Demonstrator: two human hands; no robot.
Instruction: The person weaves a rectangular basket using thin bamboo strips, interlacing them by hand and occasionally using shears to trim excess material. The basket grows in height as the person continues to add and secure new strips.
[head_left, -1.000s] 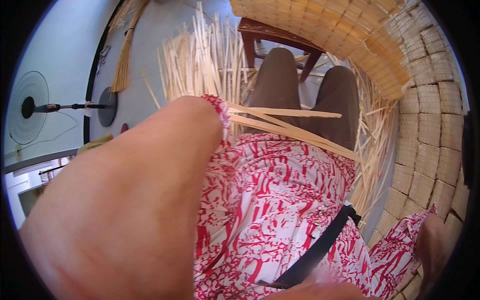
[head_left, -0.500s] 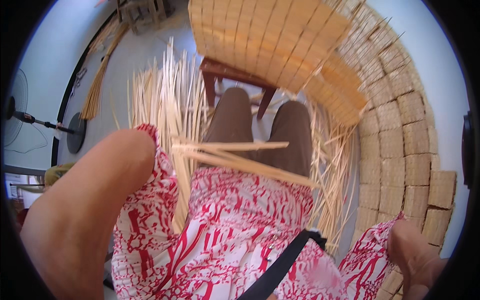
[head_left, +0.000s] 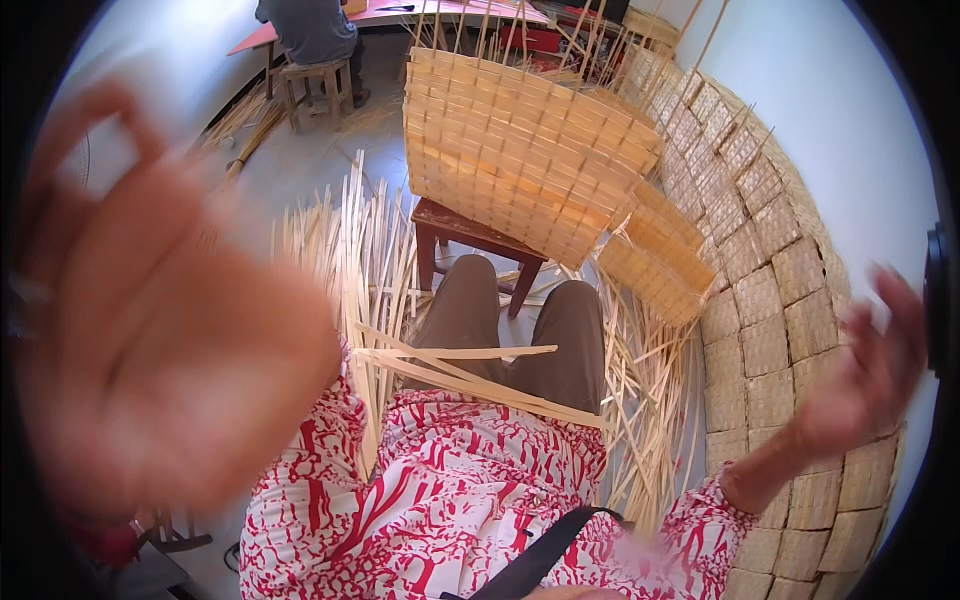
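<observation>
My left hand (head_left: 180,330) is raised close at the left, large and smeared by motion. Its fingers look bent but apart, and I see nothing held in them. At the right my right hand (head_left: 865,370) is lifted beside the wall of woven blocks, blurred, with fingers spread and nothing in it. Several flat pale bamboo strips (head_left: 470,385) lie across my lap, touched by neither hand. In front of my knees a large woven bamboo piece (head_left: 520,150), with long stakes sticking up, rests on a small reddish-brown wooden stool (head_left: 470,225).
Loose strips (head_left: 350,250) stand and lie left of my legs, with more strips (head_left: 650,400) scattered at the right. Stacked woven blocks (head_left: 775,310) line the right wall. Far back, a person (head_left: 312,35) sits on a wooden stool (head_left: 315,80) by a pink-topped table (head_left: 400,15).
Both hands have come up into view, where only forearms showed before. The view has tilted up, bringing in the seated person and the table. The strips still lie across my lap.
</observation>
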